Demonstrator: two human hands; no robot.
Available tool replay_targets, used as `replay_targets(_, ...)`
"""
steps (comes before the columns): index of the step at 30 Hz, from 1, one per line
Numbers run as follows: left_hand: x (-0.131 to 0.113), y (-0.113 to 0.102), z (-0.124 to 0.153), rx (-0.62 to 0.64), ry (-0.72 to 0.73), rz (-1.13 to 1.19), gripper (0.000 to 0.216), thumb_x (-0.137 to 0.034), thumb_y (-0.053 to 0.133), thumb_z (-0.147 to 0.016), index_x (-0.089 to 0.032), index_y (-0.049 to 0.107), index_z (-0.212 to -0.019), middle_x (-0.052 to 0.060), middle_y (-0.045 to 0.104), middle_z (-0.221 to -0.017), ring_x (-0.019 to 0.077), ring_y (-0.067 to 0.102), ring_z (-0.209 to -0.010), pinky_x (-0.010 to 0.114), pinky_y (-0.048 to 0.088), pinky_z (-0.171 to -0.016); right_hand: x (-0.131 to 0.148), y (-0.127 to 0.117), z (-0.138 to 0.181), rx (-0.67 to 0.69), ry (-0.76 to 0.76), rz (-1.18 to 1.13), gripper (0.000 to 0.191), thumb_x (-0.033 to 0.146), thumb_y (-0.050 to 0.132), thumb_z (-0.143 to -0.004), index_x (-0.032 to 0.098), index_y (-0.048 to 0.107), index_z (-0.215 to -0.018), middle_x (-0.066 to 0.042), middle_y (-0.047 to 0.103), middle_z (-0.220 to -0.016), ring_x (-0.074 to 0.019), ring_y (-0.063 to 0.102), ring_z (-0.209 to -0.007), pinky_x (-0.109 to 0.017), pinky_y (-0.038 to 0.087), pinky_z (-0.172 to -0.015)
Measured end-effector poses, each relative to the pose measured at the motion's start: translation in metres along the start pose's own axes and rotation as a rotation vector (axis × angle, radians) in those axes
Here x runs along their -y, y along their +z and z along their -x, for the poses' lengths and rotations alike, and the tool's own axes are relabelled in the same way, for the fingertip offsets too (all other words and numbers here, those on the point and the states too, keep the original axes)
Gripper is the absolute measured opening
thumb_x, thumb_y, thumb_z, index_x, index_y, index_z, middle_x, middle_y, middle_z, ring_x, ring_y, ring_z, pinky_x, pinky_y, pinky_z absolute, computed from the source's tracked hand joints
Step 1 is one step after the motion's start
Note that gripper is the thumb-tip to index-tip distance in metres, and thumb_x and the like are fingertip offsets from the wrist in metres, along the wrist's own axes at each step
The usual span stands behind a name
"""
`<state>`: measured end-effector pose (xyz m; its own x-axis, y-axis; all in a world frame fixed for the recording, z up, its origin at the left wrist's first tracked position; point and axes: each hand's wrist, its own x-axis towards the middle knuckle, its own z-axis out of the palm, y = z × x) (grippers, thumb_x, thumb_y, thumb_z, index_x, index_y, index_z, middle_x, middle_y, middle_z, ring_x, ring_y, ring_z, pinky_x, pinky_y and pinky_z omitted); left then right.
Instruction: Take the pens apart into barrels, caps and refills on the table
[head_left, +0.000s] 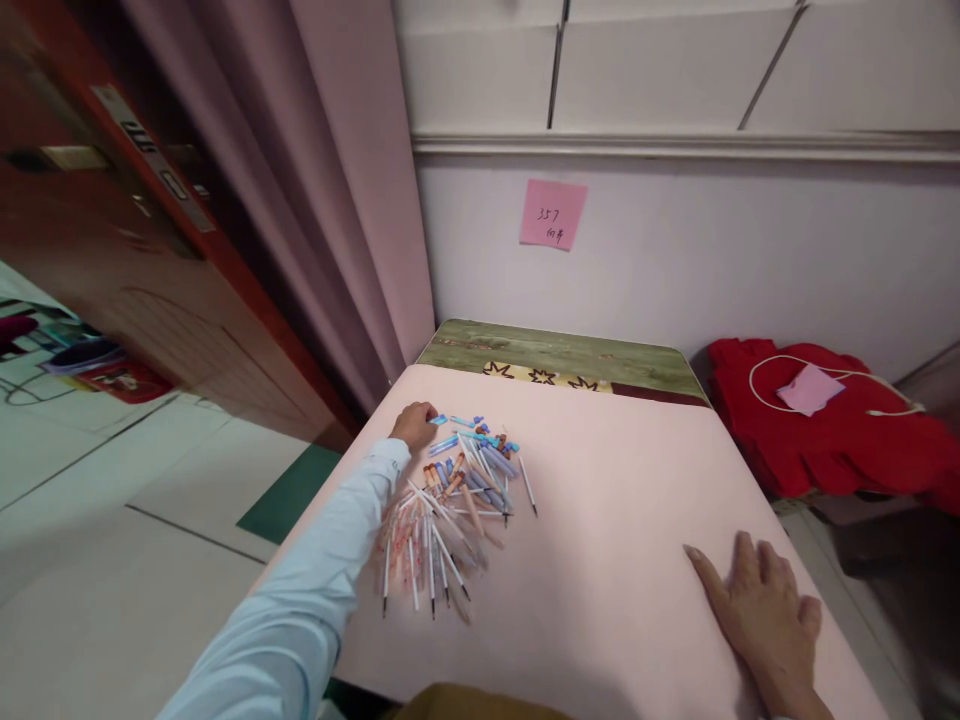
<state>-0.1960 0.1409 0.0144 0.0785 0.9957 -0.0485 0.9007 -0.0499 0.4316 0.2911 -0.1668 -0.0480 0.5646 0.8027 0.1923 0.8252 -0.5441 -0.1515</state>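
Observation:
At the far left of the table, my left hand [415, 425] is closed, its fingertips on a small blue pen part [438, 420]. Other blue pen pieces [444, 445] lie just right of these fingers. Nearer to me spreads a loose pile of pen parts: white refills with dark tips [442, 545], clear barrels with pinkish marks [403, 535], and purple-grey and tan barrels [487, 480]. One white refill [529, 487] lies apart at the pile's right edge. My right hand [765, 610] rests open on the table at the right, fingers spread, holding nothing.
A pale pink cover [615, 480] lies over the table, whose green wood-patterned end [555, 345] meets the wall. Red cloth [832, 430] with a white cable sits to the right. A purple curtain [337, 180] and a brown door [172, 270] stand on the left.

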Motion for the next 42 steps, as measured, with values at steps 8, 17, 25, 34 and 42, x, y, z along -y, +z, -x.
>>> replay_targets(8,0.004,0.006,0.022,0.159,0.015,0.082,0.019,-0.019,0.065,-0.064,-0.017,0.071,-0.082,0.002,0.069,-0.078,0.0180,0.061,-0.077,0.027,0.047,-0.072,-0.003,0.001,-0.001,0.022,0.009,-0.004,0.093,0.079,0.030,-0.084,0.012,0.038,-0.148,-0.027,0.039,-0.149,-0.0429,0.033,-0.138,-0.067,0.026,-0.105)
replay_targets(17,0.007,0.007,0.021,0.139,0.001,0.161,0.023,-0.023,0.056,-0.074,-0.015,0.072,-0.089,0.006,0.074,-0.087,0.0193,0.065,-0.083,0.027,0.048,-0.076,0.000,-0.002,0.001,0.003,-0.011,0.018,0.091,0.079,0.028,-0.085,0.012,0.039,-0.146,-0.026,0.040,-0.148,-0.0411,0.032,-0.139,-0.066,0.027,-0.105)
replay_targets(25,0.004,0.006,0.016,0.134,-0.037,0.172,0.022,-0.025,0.058,-0.072,-0.016,0.074,-0.085,0.005,0.074,-0.082,0.0205,0.066,-0.082,0.027,0.049,-0.073,0.002,-0.003,-0.001,0.021,0.005,-0.006,0.092,0.078,0.029,-0.085,0.011,0.039,-0.147,-0.028,0.040,-0.148,-0.0434,0.033,-0.138,-0.069,0.024,-0.104)
replay_targets(34,0.008,0.005,0.004,0.105,-0.072,0.122,0.020,-0.023,0.057,-0.074,-0.016,0.074,-0.082,0.005,0.075,-0.085,0.0192,0.067,-0.082,0.025,0.047,-0.072,0.001,-0.001,-0.001,0.000,-0.002,0.016,0.091,0.079,0.027,-0.085,0.012,0.039,-0.147,-0.026,0.040,-0.148,-0.0400,0.032,-0.139,-0.064,0.025,-0.106)
replay_targets(42,0.010,0.004,0.002,0.067,-0.091,0.083,0.021,-0.022,0.056,-0.077,-0.017,0.075,-0.085,0.005,0.076,-0.088,0.0179,0.066,-0.082,0.024,0.045,-0.071,0.001,-0.003,-0.001,0.013,0.011,0.010,0.090,0.078,0.029,-0.086,0.013,0.038,-0.147,-0.025,0.039,-0.149,-0.0403,0.032,-0.139,-0.065,0.024,-0.107)
